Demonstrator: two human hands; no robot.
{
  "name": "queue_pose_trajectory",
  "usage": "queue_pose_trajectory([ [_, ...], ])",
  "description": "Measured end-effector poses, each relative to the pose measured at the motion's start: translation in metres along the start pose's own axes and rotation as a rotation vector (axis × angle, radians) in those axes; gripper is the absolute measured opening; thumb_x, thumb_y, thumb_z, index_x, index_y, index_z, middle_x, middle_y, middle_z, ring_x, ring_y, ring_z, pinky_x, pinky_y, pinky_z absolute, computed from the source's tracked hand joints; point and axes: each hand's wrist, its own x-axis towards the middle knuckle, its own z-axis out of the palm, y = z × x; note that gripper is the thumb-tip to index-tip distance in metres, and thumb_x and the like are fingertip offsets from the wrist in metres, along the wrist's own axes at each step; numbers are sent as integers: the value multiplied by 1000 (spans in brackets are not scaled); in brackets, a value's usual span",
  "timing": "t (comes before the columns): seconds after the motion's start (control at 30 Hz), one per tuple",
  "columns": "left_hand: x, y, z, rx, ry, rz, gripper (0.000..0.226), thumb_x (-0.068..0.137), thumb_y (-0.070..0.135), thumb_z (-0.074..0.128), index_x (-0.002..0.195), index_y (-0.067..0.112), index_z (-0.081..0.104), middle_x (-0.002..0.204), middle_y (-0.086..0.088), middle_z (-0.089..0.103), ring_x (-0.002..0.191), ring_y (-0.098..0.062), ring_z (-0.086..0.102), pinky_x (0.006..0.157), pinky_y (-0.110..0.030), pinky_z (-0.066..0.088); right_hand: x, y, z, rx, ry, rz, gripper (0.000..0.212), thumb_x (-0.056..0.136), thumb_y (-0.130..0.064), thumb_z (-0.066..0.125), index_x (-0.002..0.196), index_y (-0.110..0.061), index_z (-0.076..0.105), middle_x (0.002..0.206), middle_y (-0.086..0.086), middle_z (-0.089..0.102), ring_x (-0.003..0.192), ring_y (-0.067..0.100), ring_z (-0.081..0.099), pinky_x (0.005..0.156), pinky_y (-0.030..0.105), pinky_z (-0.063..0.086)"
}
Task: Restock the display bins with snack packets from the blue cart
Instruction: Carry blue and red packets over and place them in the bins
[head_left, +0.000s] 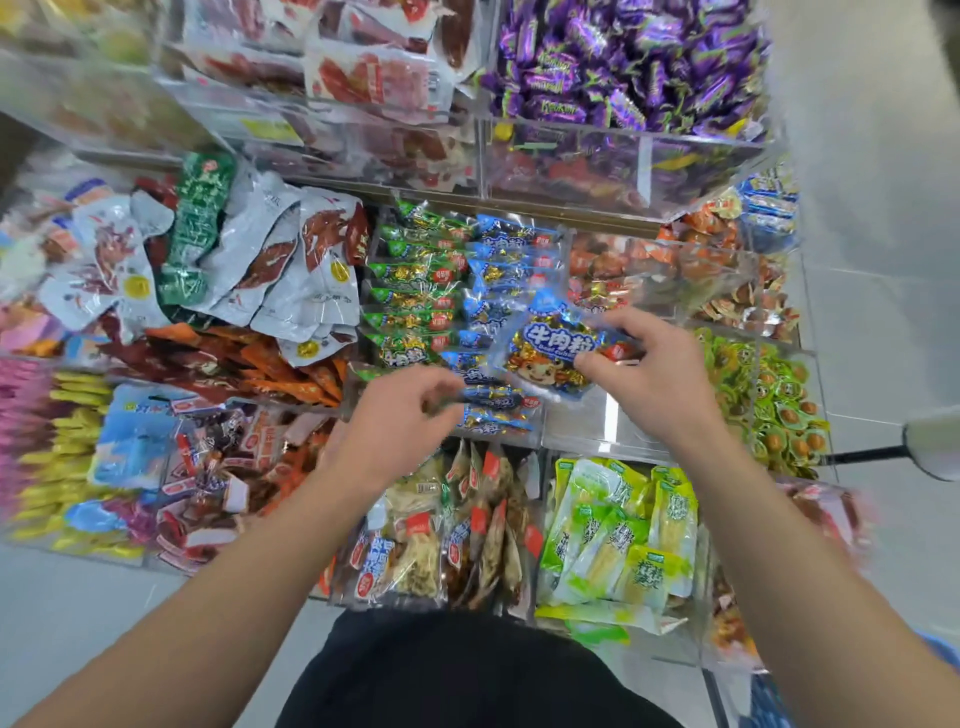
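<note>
Clear acrylic display bins (613, 447), full | your R hand (657, 374) pinches blue foil snack packet (553, 353); L hand (400, 421) grip curled, contents unclear | risk: packet slides into neighbouring bin if dropped early.

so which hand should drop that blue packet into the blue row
Right. The right hand already pinches the blue packet just above the blue row. The left hand sits at the row's near end, its fingers blurred.
</note>
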Motion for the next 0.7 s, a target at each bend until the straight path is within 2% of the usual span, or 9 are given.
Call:
queue_pose_trajectory([
  [0.03, -5, -4, 5, 83, -44, 18, 30, 91, 24, 71, 120, 23, 70, 111, 9, 68, 105, -8, 61, 97, -26, 45, -6, 0, 6, -4, -9, -10, 27, 76, -22, 80, 99, -33, 70, 82, -19, 66, 64, -6, 57, 63, 8, 42],
  [0.1, -13, -9, 14, 188, -103, 15, 41, 93, 27, 68, 133, 22, 63, 130, 2, 64, 123, -19, 52, 105, -32, 37, -14, 1, 22, -23, -17, -33, 26, 77, -21, 79, 100, -31, 71, 90, -17, 67, 72, -9, 59, 65, 0, 37],
  [0.17, -17, -13, 18, 184, -92, 19, 42, 93, 25, 68, 135, 21, 62, 135, -1, 62, 127, -23, 48, 107, -33, 33, -16, 3, 38, -78, -6, -70, 27, 78, -20, 78, 103, -25, 72, 94, -15, 64, 77, 0, 59, 71, -2, 33],
  [0.23, -17, -16, 20, 168, -79, 33, 40, 93, 22, 67, 133, 20, 63, 133, -3, 63, 126, -25, 48, 109, -36, 33, -16, 5, 51, -135, -13, -77, 28, 79, -20, 77, 107, -22, 72, 95, -14, 62, 82, 5, 56, 72, -2, 31],
  [0.37, -16, -23, 21, 133, -76, 37, 34, 93, 18, 64, 127, 21, 67, 130, 1, 66, 124, -23, 52, 106, -35, 37, -16, 12, 67, -230, -35, -97, 29, 82, -19, 76, 110, -23, 70, 108, -6, 69, 85, 7, 56, 79, 18, 39],
  [0.53, -22, -32, 24, 26, -44, -14, 37, 92, 19, 64, 129, 20, 63, 118, 5, 69, 112, -18, 60, 97, -38, 50, -25, 13, 89, -307, -24, -129, 29, 83, -16, 76, 111, -16, 68, 110, 3, 67, 91, 22, 64, 81, 34, 50],
  [0.6, -22, -35, 26, -2, -14, -20, 33, 92, 19, 65, 126, 20, 65, 114, 6, 69, 105, -13, 60, 92, -31, 49, -24, 9, 100, -367, -38, -151, 28, 82, -18, 76, 109, -15, 68, 108, 4, 67, 92, 24, 64, 79, 34, 51],
  [0.7, -19, -36, 28, -17, 28, -32, 24, 92, 19, 68, 116, 20, 68, 104, 10, 69, 92, -5, 57, 84, -23, 44, -24, 8, 105, -368, -27, -165, 27, 80, -22, 79, 106, -18, 70, 106, 0, 69, 88, 20, 64, 74, 27, 45],
])
